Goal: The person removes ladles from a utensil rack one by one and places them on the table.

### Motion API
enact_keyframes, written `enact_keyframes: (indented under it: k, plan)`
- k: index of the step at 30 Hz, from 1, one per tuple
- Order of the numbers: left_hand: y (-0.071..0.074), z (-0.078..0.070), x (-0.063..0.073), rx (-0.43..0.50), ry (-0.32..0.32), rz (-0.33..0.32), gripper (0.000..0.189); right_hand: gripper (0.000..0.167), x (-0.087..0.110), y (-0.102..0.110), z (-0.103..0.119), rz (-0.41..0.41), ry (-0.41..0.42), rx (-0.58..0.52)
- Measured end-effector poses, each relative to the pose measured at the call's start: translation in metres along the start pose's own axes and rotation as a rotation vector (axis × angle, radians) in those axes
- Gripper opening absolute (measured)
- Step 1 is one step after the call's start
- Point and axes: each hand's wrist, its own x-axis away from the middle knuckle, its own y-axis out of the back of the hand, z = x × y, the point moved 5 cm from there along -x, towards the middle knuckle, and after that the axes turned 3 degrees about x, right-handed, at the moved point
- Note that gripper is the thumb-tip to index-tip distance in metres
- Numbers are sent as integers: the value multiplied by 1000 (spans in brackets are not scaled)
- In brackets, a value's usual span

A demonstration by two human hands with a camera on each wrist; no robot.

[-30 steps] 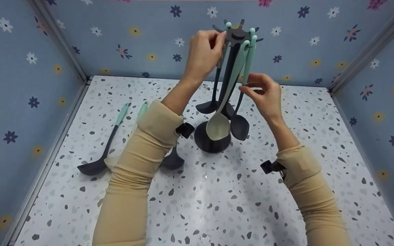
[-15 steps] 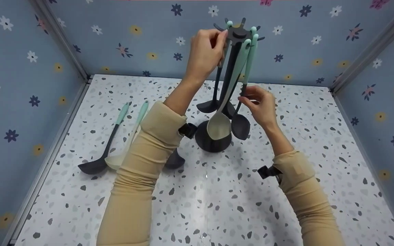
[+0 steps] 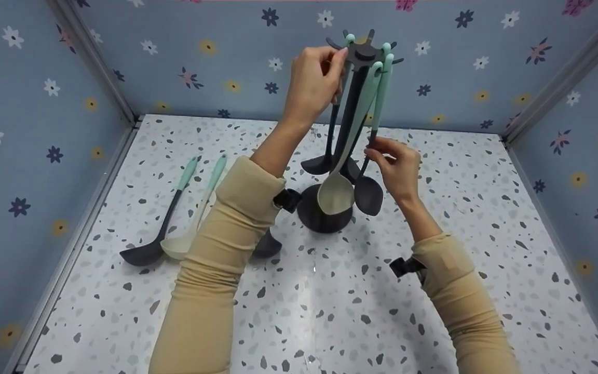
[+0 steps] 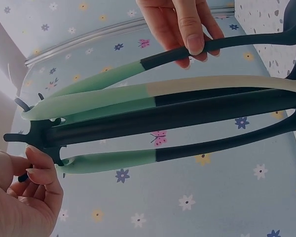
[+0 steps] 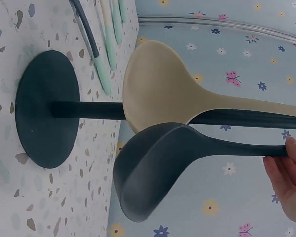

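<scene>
A black utensil rack [image 3: 326,217] with a round base stands on the table, its ring of hooks at the top. My left hand [image 3: 313,85] pinches one of those hooks with thumb and fingers, as the left wrist view shows closely. From the right side of the rack hangs a dark ladle [image 5: 155,168] with a mint handle. Thumb and fingers of my right hand [image 3: 398,165] pinch its dark shaft below the handle. Beside it hangs a cream ladle [image 3: 336,195]. More mint-handled utensils hang behind; a dark one [image 3: 318,165] is at the left.
Left on the speckled table [image 3: 361,311] lie a dark ladle [image 3: 146,253], a cream ladle [image 3: 175,246] and another dark utensil [image 3: 268,246], partly hidden by my left sleeve. Flowered panels [image 3: 200,62] close off the back and both sides.
My right hand has slid down the dark ladle, from the bottom of its mint handle to the dark shaft. My left hand keeps its place at the rack's top.
</scene>
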Motion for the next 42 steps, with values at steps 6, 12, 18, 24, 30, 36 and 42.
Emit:
enact_keyframes:
  k: [6, 12, 18, 24, 30, 36, 42]
  plan:
    - [0, -1, 0, 5, -9, 8, 29, 15, 1, 4, 3, -41, 39, -7]
    - [0, -1, 1, 0, -48, 8, 29, 14, 3, 9, -1, -60, 85, 44]
    - [2, 1, 2, 2, -12, 12, 29, 13, 9, 16, 9, -76, 70, 78]
    - [2, 1, 1, -1, 4, 18, 29, 13, 13, 25, -2, -90, 65, 87]
    - [2, 0, 2, 1, 6, 21, 29, 14, 17, 32, -40, -95, 22, 140]
    - [1, 1, 2, 14, 9, 27, 26, 13, 25, 32, -60, -58, -8, 265]
    - [0, -1, 3, 8, -41, 30, 27, 13, 31, 29, -80, 13, -92, 389]
